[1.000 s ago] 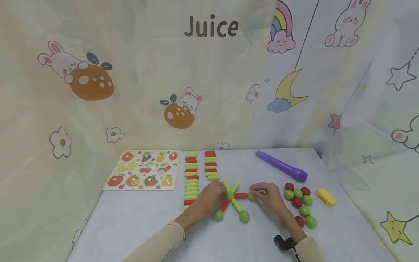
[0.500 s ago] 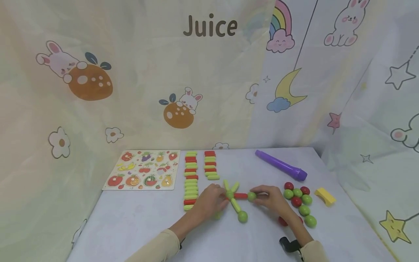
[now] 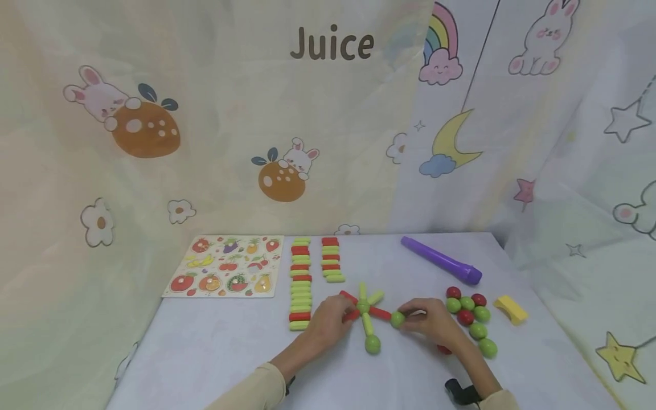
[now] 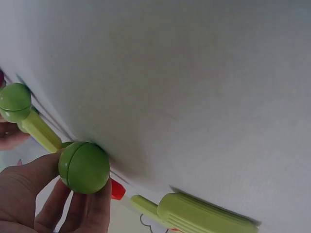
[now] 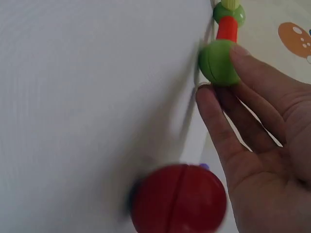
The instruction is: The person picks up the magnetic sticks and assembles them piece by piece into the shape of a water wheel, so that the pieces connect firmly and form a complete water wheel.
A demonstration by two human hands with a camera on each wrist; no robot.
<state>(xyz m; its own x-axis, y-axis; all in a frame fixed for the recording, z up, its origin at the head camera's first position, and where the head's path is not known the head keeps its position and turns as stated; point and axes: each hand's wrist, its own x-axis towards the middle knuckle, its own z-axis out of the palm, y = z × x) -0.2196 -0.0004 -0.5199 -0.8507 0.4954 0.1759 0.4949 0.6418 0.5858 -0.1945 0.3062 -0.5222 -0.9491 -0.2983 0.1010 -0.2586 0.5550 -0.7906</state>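
Note:
A star-shaped toy of red and light-green sticks lies in the middle of the table, its sticks spreading from a green hub ball [image 3: 363, 306]. At its left side my left hand [image 3: 330, 322] holds a green ball [image 4: 85, 168] between thumb and fingers; the hand hides this ball in the head view. My right hand [image 3: 433, 322] pinches another green ball [image 5: 218, 63] on the end of the right-hand red stick [image 3: 380, 314]. A third green ball [image 3: 372, 344] sits on the stick pointing toward me. The two upper light-green sticks end without balls.
Several red and green balls [image 3: 482, 314] lie to the right, beside a yellow arched block [image 3: 511, 309]. A purple tube [image 3: 441, 260] lies behind them. Rows of sticks [image 3: 300, 287] and a fruit puzzle board [image 3: 225, 266] are at the left.
The star toy has turned clockwise: its right ball has moved toward me and its near ball leftward. My left hand now covers the lower-left ball; my right hand has closed in around the right ball.

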